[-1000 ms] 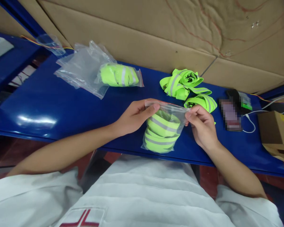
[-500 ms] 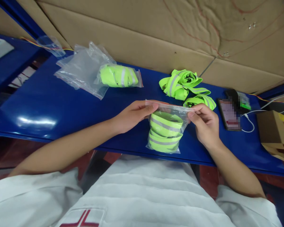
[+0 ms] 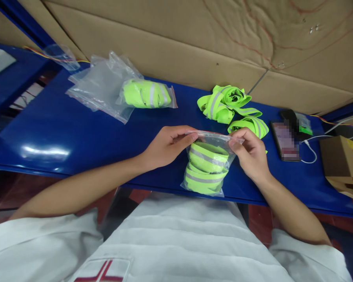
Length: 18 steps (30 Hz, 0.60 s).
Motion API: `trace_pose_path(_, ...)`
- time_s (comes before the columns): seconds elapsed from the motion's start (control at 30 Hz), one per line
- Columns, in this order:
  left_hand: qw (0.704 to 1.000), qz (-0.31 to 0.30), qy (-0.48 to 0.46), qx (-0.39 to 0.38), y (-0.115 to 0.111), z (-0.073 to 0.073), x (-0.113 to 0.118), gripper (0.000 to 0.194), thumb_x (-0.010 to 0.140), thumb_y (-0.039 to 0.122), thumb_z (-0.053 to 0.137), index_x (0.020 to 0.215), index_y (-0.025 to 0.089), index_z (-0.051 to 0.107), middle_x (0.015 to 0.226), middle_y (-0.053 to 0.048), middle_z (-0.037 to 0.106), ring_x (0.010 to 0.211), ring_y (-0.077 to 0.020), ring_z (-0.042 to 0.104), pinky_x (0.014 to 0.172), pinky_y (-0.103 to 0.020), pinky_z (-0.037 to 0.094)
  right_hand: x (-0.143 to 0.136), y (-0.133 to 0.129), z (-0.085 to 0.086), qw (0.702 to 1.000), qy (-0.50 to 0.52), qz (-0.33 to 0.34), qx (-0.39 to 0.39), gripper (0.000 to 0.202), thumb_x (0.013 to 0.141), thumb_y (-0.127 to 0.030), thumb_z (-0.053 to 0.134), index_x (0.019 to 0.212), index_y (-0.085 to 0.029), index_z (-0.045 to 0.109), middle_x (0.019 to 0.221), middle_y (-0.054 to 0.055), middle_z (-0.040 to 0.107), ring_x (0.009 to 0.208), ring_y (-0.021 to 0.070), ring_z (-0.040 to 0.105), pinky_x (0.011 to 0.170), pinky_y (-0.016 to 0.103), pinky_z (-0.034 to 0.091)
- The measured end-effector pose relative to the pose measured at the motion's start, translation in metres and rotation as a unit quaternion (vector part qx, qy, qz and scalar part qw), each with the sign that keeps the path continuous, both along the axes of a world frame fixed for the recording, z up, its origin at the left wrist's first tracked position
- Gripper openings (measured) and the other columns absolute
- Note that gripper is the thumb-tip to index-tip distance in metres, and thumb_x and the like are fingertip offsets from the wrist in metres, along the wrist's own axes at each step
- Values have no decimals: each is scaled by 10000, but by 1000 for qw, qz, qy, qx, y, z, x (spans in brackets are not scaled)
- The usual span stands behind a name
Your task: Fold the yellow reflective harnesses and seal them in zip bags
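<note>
A clear zip bag (image 3: 232,158) hangs between my hands over the table's front edge. Inside it are rolled neon-yellow reflective straps (image 3: 208,168) with grey stripes. My left hand (image 3: 167,145) pinches the bag's left top corner between thumb and fingers. At the right top corner, my right hand (image 3: 250,150) pinches the same bag. The red-lined zip strip runs across between the two pinches. Whether the zip is closed, I cannot tell. Beyond my right hand lie loose neon-yellow straps (image 3: 216,103), coiled in a heap.
A filled bag of straps (image 3: 151,94) lies beside a pile of flat clear bags (image 3: 97,84) on the blue table (image 3: 85,133). To the right are a phone (image 3: 285,141) with a white cable and a cardboard box (image 3: 337,160). A brown-covered panel (image 3: 170,51) rises behind.
My hands have come slightly closer together along the bag's top. The straps sit a little lower in view. Both hands keep their pinch on the bag.
</note>
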State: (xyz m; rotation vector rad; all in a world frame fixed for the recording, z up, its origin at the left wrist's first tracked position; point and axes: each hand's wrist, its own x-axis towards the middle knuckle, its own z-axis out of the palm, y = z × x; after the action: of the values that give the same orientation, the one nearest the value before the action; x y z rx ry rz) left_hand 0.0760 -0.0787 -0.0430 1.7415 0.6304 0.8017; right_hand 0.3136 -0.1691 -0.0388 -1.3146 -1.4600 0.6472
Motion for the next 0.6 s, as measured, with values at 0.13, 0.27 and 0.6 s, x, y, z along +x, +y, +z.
trace_pose_path(0.13, 1000, -5, 8, -22, -2, -3, 0, 372, 990, 460, 664, 1079, 134, 819, 1018, -67, 821, 874, -158, 730, 752, -195, 539, -1, -1, 0, 1000, -19, -3, -21, 128, 926, -294, 707, 857, -201, 654, 733, -13, 638, 615, 105, 551, 551, 234, 423)
trace_pose_path(0.27, 999, -11, 16, -35, -3, -5, 0, 390, 990, 469, 657, 1092, 128, 815, 1033, -74, 817, 888, -161, 725, 753, -197, 536, -3, -2, 1, 998, -9, 5, -56, 115, 901, -275, 719, 848, -194, 658, 702, -20, 630, 585, 94, 533, 519, 219, 388)
trace_pose_path(0.6, 998, -35, 25, -35, -4, -8, 2, 388, 994, 461, 642, 1122, 137, 814, 979, -58, 806, 824, -139, 690, 703, -187, 504, -5, -3, 1, 994, -10, 45, -100, 125, 902, -293, 751, 857, -187, 702, 736, -16, 676, 615, 85, 579, 547, 194, 426)
